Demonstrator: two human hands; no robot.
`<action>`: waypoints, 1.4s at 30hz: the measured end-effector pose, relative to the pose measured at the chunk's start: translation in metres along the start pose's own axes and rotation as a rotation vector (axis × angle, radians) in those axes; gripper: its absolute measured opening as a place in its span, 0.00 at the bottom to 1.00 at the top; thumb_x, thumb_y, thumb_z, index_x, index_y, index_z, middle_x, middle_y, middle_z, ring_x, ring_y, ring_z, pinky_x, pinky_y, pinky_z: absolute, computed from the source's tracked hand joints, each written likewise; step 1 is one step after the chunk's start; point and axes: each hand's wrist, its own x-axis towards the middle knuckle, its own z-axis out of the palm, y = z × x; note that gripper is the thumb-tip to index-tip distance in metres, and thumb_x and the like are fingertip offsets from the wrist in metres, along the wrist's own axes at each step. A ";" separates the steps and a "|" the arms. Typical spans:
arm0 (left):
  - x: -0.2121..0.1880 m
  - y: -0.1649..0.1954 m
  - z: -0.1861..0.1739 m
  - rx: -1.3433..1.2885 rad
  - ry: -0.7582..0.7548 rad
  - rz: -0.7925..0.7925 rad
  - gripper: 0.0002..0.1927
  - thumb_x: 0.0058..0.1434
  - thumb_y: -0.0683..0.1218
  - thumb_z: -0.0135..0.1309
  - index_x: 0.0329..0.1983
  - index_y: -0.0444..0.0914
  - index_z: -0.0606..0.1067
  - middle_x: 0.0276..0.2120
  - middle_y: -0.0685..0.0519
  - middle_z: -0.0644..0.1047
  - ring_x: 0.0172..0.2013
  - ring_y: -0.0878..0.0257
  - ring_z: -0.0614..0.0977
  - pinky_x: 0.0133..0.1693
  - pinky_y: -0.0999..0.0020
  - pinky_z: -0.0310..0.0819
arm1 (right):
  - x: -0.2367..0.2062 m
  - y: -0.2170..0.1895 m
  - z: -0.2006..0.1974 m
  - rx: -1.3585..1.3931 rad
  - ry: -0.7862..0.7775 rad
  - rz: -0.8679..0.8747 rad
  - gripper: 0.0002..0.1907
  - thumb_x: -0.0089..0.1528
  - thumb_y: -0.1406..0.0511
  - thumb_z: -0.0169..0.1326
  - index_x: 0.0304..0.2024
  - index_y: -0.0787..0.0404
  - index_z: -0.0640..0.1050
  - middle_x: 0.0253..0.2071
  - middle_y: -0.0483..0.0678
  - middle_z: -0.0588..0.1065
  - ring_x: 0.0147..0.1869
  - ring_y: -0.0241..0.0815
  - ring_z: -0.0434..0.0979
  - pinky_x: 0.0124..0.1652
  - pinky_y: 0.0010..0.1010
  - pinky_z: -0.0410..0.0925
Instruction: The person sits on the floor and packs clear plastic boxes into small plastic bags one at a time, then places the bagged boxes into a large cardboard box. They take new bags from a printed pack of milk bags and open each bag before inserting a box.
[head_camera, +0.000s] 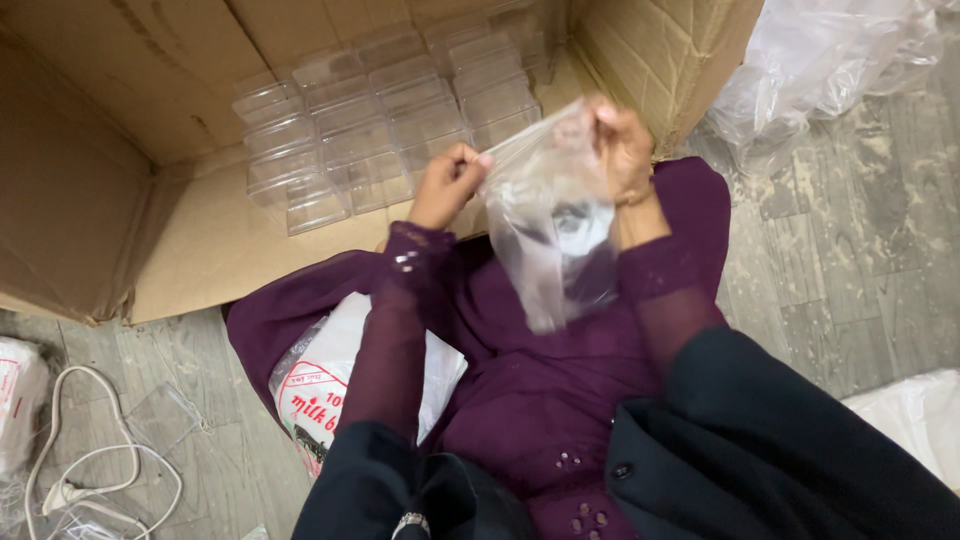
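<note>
Both hands pinch the top edge of a clear bag (548, 225): left hand (448, 185) at its ten o'clock corner, right hand (622, 145) at one o'clock, fingers clamped on the film. Behind, at twelve o'clock, an open cardboard box (130, 110) lies on its side, clear plastic cases (390, 110) stacked inside. Grey floor (850, 260) lies open at three o'clock. Crumpled plastic (820, 60) sits at two o'clock; a white cable (70, 460) at eight.
</note>
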 end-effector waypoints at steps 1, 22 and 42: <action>0.004 0.000 0.007 0.300 0.117 0.171 0.10 0.71 0.47 0.58 0.39 0.39 0.71 0.25 0.52 0.74 0.24 0.63 0.73 0.26 0.68 0.66 | 0.013 0.000 -0.004 -0.228 0.036 -0.014 0.03 0.64 0.69 0.56 0.35 0.59 0.80 0.36 0.45 0.76 0.39 0.36 0.75 0.43 0.28 0.71; -0.028 -0.054 0.043 0.218 0.099 -0.046 0.08 0.66 0.42 0.50 0.45 0.38 0.77 0.26 0.50 0.79 0.27 0.64 0.79 0.33 0.66 0.72 | -0.072 0.025 -0.061 -1.393 0.320 -0.011 0.07 0.63 0.72 0.56 0.44 0.62 0.80 0.39 0.46 0.78 0.38 0.35 0.76 0.41 0.28 0.70; -0.049 0.040 0.012 0.244 0.081 0.247 0.10 0.73 0.46 0.51 0.52 0.36 0.76 0.44 0.56 0.79 0.42 0.68 0.81 0.41 0.72 0.75 | -0.096 -0.115 -0.085 -0.065 0.271 -0.410 0.38 0.73 0.49 0.46 0.79 0.62 0.60 0.78 0.53 0.65 0.80 0.50 0.66 0.75 0.42 0.61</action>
